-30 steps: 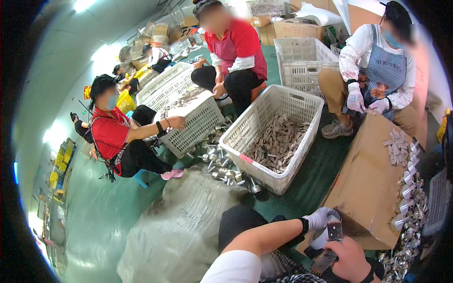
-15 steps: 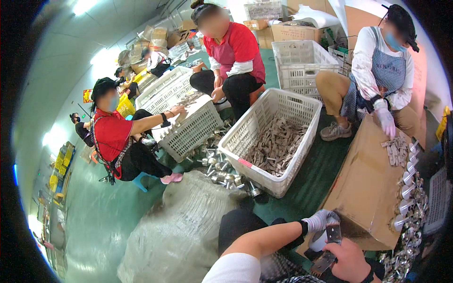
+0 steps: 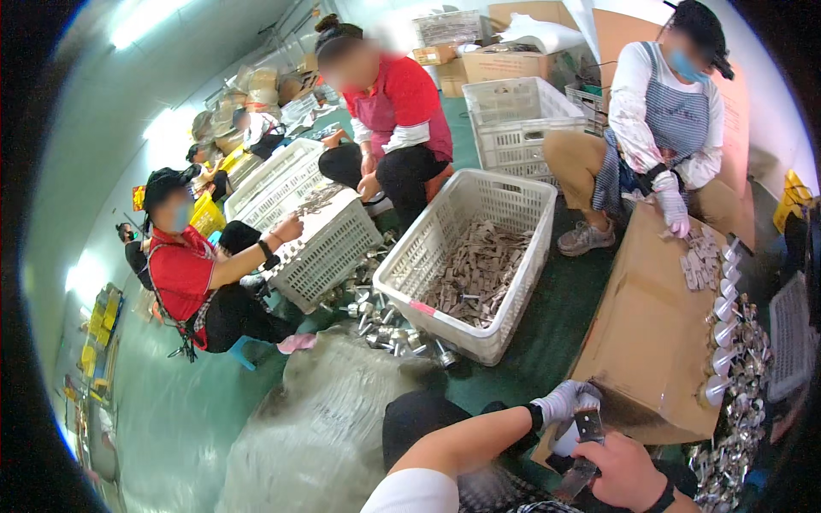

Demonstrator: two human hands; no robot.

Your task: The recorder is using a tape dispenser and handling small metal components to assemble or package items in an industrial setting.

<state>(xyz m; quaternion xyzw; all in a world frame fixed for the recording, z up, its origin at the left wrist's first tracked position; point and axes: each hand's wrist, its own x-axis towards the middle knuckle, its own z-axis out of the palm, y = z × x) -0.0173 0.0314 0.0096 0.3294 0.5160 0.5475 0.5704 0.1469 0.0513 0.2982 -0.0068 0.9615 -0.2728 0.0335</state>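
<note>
Low in front of me, my left hand (image 3: 566,402), in a pale striped glove, is closed round a round part with a white face (image 3: 566,441). It looks like the white-faced metal parts (image 3: 717,360) lined up along the cardboard box edge. Bare and close beside it, my right hand (image 3: 623,472) grips a flat metal strip with holes (image 3: 588,425). The strip's far end rises between my hands, and its lower end (image 3: 576,479) shows below the right fingers. Both hands are by the near corner of a large cardboard box (image 3: 637,333).
A white crate (image 3: 532,299) holds many flat grey metal pieces (image 3: 479,278). Loose shiny metal parts (image 3: 385,329) lie behind a plastic-wrapped bundle (image 3: 316,419); more (image 3: 744,385) lie right of the box. A gloved co-worker (image 3: 671,111) handles flat pieces; two others (image 3: 398,111) sit by crates.
My view has turned slightly, so the scene sits a little further left. Both my hands keep their holds. The co-worker in red at left has lifted a hand off the crate top.
</note>
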